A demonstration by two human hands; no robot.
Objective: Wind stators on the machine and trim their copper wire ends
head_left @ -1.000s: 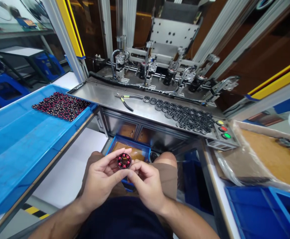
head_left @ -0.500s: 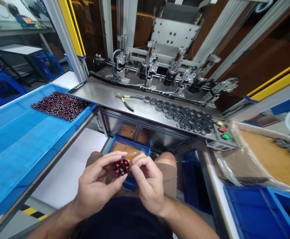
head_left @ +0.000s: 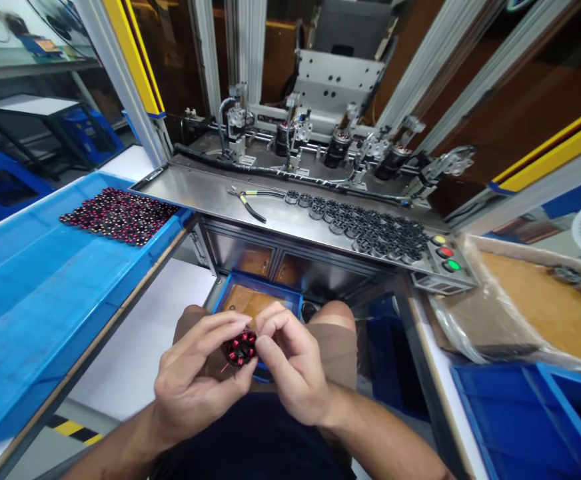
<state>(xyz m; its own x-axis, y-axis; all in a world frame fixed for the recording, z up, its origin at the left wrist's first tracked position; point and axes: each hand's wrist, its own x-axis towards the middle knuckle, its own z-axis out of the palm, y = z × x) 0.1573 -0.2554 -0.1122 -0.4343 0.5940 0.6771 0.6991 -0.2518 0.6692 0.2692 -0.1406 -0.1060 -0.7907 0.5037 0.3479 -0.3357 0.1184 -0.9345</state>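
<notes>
Above my lap, my left hand (head_left: 198, 373) grips a small round motor stator (head_left: 241, 347) by its rim, between thumb and fingers. The stator is black with red wire coils, and its coil face is turned up toward me. A thin red wire end sticks out at its lower left. My right hand (head_left: 290, 360) is at the stator's right edge, thumb and forefinger pinched together. Whatever lies in that pinch is too small to make out.
Several wound stators (head_left: 120, 215) fill one end of the blue tray (head_left: 35, 287). Pliers (head_left: 248, 203) and rows of black cores (head_left: 380, 230) lie on the metal ledge (head_left: 190, 187). Behind stands a winding machine (head_left: 340, 147); push buttons (head_left: 445, 252) and a lined carton (head_left: 530, 300) are right.
My right hand has moved slightly left, closer against the stator's edge. The stator has shifted a little down and left, and its loose red wire end now shows more clearly.
</notes>
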